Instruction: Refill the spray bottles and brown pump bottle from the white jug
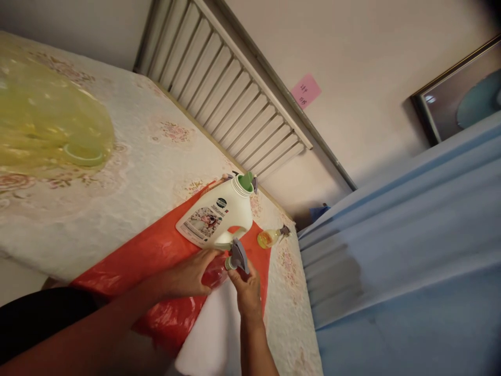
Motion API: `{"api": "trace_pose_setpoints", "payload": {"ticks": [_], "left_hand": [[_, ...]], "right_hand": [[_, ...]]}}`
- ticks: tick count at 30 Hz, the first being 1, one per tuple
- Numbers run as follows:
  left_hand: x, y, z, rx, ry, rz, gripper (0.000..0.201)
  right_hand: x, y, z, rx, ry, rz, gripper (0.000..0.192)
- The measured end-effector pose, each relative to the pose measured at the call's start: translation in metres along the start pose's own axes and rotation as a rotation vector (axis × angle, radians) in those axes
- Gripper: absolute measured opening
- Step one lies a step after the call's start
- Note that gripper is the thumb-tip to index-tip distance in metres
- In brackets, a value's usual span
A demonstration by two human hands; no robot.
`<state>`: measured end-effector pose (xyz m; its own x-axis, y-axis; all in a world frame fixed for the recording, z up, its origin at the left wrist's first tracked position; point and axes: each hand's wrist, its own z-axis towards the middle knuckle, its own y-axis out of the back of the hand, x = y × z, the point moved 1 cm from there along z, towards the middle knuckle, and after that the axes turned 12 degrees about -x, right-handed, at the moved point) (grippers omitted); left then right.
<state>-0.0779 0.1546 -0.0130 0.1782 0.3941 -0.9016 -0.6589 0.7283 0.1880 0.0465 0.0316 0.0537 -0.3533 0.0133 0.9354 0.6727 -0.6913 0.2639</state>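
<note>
Just below the white jug (217, 218), the left hand (191, 274) was wrapped around a small reddish spray bottle (214, 275), fingers curled close on its body. The right hand (246, 284) pinched the grey trigger head (237, 256) at the bottle's neck, fingertips shut on it; whether the head was screwed on or loose could not be told. The bottle was held over the red plastic sheet (156, 250) on which the jug stood. The jug's mouth stood open, with a green insert showing and no cap visible. Right of the jug lay a second small bottle (268, 238) with yellow liquid, on its side on the flowered bedcover (148, 156). Well to the left of the jug sat a yellow see-through bag (47, 125), and behind it a slatted rail (230, 89). The likely risks were a spill onto the cover if the bottle tipped with its head loose, or an elbow knocking the open jug.
</note>
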Motion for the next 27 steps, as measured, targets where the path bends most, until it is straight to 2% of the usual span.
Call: {"api": "trace_pose_setpoints", "payload": {"ticks": [3, 5, 7, 11, 14, 16, 18, 21, 23, 27], "left_hand": [[0.001, -0.001, 0.0, -0.002, 0.001, -0.001, 0.082], [0.001, -0.001, 0.0, 0.002, 0.015, 0.01, 0.081], [0.0, -0.001, 0.0, 0.011, 0.032, 0.024, 0.082], [-0.003, 0.001, 0.0, 0.024, 0.032, 0.012, 0.082], [-0.001, 0.0, -0.001, 0.015, 0.026, 0.012, 0.082], [0.001, -0.001, -0.001, 0.007, 0.024, 0.028, 0.081], [0.001, -0.002, -0.001, 0.0, 0.021, 0.039, 0.081], [-0.001, -0.001, -0.001, -0.007, 0.034, 0.039, 0.077], [-0.002, 0.0, 0.0, -0.009, 0.043, 0.034, 0.073], [-0.002, 0.0, 0.0, 0.006, 0.036, 0.023, 0.08]], "right_hand": [[-0.002, -0.008, 0.0, -0.128, 0.013, -0.089, 0.028], [-0.003, -0.015, 0.0, -0.238, 0.04, -0.139, 0.031], [-0.004, -0.019, 0.0, -0.282, 0.054, -0.133, 0.035], [0.0, -0.014, -0.002, -0.14, 0.001, -0.046, 0.038], [0.003, -0.01, -0.002, -0.054, -0.022, 0.002, 0.032], [0.001, -0.012, -0.002, -0.107, -0.032, -0.018, 0.024], [-0.002, -0.017, -0.002, -0.224, -0.03, -0.076, 0.02], [-0.005, -0.024, -0.003, -0.344, -0.001, -0.148, 0.025], [-0.003, -0.024, -0.005, -0.31, 0.011, -0.122, 0.028], [0.007, -0.017, -0.009, -0.136, 0.012, 0.004, 0.034]]}}
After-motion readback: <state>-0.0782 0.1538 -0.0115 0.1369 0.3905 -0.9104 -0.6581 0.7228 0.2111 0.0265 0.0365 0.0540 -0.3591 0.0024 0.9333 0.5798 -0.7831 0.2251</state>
